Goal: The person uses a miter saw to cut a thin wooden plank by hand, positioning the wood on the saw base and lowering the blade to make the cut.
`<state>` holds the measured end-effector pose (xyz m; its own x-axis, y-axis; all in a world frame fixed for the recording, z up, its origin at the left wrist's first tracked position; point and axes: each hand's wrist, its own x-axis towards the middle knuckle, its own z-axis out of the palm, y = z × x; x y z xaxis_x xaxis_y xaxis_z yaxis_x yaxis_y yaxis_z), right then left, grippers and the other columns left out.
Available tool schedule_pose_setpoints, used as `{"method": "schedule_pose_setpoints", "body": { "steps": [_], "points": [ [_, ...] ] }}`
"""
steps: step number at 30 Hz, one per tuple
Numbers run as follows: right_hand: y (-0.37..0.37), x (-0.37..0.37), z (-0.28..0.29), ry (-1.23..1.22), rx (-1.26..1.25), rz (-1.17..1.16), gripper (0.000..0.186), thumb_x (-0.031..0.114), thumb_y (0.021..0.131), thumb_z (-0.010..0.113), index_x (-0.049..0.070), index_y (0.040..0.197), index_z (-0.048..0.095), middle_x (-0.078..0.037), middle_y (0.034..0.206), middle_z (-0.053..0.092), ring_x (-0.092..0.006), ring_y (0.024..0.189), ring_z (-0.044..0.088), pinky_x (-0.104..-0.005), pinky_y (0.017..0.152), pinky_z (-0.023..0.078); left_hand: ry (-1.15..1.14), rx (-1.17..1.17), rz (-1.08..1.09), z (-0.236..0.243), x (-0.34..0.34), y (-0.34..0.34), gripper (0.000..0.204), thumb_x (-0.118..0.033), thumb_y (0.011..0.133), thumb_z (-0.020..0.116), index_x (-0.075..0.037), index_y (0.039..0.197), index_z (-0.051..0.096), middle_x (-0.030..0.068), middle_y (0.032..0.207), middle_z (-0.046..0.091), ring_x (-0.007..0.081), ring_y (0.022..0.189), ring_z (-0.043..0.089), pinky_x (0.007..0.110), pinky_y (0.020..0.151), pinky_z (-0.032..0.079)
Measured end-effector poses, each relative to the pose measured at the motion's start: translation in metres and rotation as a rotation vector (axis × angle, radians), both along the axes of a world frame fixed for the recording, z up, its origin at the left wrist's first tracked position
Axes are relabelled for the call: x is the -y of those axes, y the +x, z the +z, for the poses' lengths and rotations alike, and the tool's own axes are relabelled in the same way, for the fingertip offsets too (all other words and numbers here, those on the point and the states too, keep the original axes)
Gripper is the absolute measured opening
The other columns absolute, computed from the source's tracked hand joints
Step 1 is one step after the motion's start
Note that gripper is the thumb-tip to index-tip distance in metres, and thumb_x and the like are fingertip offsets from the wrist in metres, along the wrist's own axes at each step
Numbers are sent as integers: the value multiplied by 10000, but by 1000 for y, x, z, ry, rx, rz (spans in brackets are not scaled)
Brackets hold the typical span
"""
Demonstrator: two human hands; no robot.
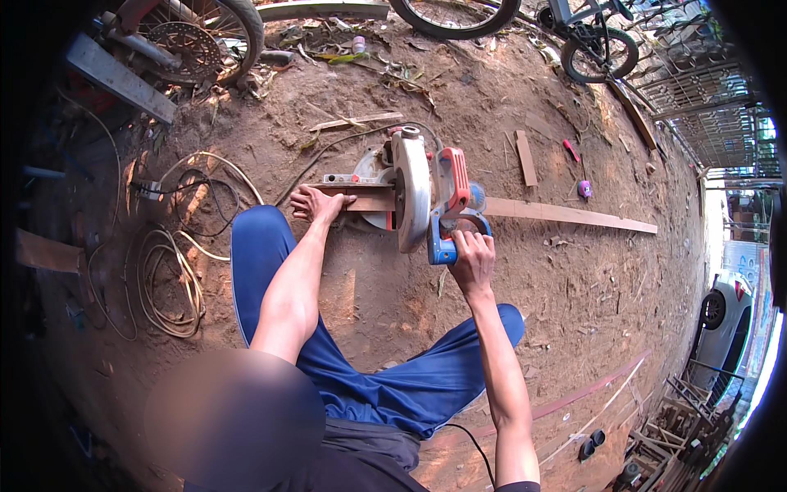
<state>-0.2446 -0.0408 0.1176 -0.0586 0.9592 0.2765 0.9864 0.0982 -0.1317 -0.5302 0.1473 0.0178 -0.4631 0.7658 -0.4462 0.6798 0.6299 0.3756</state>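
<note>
A miter saw (414,189) stands on the dirt in front of my bent legs, with a grey blade guard, an orange-red motor housing and a blue handle. Across its base lies a long wooden plank (566,215), which runs out far to the right. My left hand (321,202) holds the plank's left end against the saw's metal fence (348,179), fingers over the top. On the other side, my right hand (473,258) is wrapped round the blue handle (443,248). The guard hides the blade's meeting with the wood.
A short wood offcut (526,158), a pink tool (571,150) and a small purple object (584,189) lie beyond the plank. Coiled cable (172,283) rests at left. A bicycle (590,49) and other wheels stand at the far side; sandals (591,444) sit lower right.
</note>
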Motion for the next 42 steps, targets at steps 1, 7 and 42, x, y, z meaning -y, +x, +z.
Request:
{"method": "schedule_pose_setpoints", "body": {
  "steps": [1, 7, 42],
  "points": [
    [1, 1, -1, -22, 4, -7, 270, 104, 742, 730, 92, 1008, 681, -71, 898, 683, -260, 860, 650, -410, 846, 470, -1, 1, -2, 0, 0, 0, 1243, -499, 461, 999, 15, 1367, 322, 232, 1394, 352, 414, 1383, 319, 602, 1150, 229],
    [0, 0, -1, -27, 3, -6, 286, 102, 737, 731, 88, 1017, 678, -72, 908, 688, -260, 864, 652, -413, 854, 470, 2, -17, -5, -9, -1, -1, 1236, -510, 454, 1002, 6, 1346, 321, 215, 1368, 360, 405, 1339, 347, 602, 1131, 245],
    [1, 1, -6, -4, -4, -11, 273, 98, 738, 724, 101, 1008, 687, -67, 878, 668, -253, 852, 646, -404, 846, 465, 13, -56, -20, -6, -1, 0, 1193, -527, 464, 997, -1, 1313, 344, 211, 1334, 376, 397, 1301, 369, 584, 1106, 278]
  ]
}}
